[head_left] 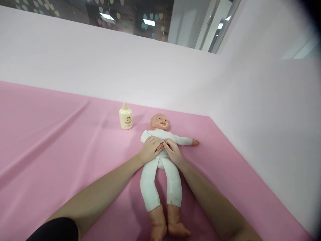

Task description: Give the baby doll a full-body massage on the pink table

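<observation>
Nearby, upright yellowish bottle (125, 118), contents unclear; left fingers (153, 140) over the doll's hand (159, 146), right fingers (170, 143) curled against it, grip uncertain.

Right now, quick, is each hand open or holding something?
Left hand: laid over the doll; can't tell if it's gripping.
Right hand: curled at the doll's small hand; can't tell if it's closed.

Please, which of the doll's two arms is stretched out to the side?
The straight arm on the picture's right. The other arm is bent inward, partly under the person's left hand.
</observation>
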Demonstrator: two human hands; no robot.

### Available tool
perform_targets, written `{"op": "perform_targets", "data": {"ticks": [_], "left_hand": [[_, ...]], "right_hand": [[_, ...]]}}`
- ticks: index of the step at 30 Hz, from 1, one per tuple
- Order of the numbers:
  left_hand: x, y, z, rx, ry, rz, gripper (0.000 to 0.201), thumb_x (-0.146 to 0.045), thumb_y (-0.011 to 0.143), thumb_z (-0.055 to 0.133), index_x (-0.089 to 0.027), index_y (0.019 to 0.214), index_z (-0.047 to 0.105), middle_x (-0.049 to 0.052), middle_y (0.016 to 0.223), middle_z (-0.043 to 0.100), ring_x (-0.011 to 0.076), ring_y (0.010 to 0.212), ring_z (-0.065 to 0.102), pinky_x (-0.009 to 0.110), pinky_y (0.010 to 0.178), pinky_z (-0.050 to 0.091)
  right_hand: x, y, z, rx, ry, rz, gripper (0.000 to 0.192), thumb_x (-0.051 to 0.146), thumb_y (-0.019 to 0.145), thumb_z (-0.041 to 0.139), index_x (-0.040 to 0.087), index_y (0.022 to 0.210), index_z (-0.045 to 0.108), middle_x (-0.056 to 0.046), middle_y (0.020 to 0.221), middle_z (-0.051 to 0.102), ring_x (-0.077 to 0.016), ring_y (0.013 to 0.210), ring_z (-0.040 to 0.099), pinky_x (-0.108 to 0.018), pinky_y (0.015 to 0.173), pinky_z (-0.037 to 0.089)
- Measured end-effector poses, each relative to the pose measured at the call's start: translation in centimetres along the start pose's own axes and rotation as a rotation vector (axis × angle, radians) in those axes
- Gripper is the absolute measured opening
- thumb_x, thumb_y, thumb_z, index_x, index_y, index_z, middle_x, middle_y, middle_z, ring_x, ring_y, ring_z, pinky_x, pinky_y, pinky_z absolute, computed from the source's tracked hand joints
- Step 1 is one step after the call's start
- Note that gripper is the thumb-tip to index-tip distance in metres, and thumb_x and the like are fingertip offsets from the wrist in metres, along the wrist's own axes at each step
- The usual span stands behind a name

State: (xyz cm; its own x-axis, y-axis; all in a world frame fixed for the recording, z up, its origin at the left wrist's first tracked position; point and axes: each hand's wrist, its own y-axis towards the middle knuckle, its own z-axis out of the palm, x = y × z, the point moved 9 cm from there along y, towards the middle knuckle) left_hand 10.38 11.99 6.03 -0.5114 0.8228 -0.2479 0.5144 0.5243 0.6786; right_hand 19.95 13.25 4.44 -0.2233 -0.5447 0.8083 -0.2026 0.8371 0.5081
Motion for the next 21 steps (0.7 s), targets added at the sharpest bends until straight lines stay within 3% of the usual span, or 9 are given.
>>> {"op": "perform_targets", "data": {"ticks": [9, 17, 21], "left_hand": [[0.26, -0.21, 0.23, -0.011, -0.028, 0.009, 0.021, -0.027, 0.092, 0.038, -0.017, 0.100, 0.055, 0.006, 0.097, 0.063, 0.0200, 0.092, 0.052, 0.038, 0.087, 0.040], [0.27, -0.18, 0.12, -0.028, -0.022, 0.011, 0.019, -0.024, 0.091, 0.039, -0.016, 0.100, 0.054, 0.007, 0.098, 0.063, 0.0202, 0.093, 0.051, 0.038, 0.088, 0.039], [0.31, -0.17, -0.17, -0.052, -0.021, -0.013, 0.018, -0.019, 0.089, 0.040, -0.017, 0.100, 0.054, 0.007, 0.098, 0.062, 0.0206, 0.095, 0.050, 0.038, 0.088, 0.039]], "right_hand": [[0.25, 0.02, 0.32, 0.024, -0.050, -0.035, 0.023, 0.033, 0.084, 0.055, 0.021, 0.067, 0.046, -0.001, 0.079, 0.053, -0.0159, 0.078, 0.051, -0.030, 0.075, 0.041], [0.55, 0.01, 0.23, 0.027, -0.056, -0.018, 0.023, 0.032, 0.091, 0.044, 0.021, 0.074, 0.053, -0.002, 0.082, 0.056, -0.0164, 0.080, 0.053, -0.030, 0.076, 0.042], [0.70, 0.04, 0.33, 0.029, -0.050, -0.044, 0.015, 0.029, 0.086, 0.053, 0.021, 0.074, 0.054, -0.002, 0.082, 0.056, -0.0162, 0.080, 0.054, -0.030, 0.077, 0.042]]}}
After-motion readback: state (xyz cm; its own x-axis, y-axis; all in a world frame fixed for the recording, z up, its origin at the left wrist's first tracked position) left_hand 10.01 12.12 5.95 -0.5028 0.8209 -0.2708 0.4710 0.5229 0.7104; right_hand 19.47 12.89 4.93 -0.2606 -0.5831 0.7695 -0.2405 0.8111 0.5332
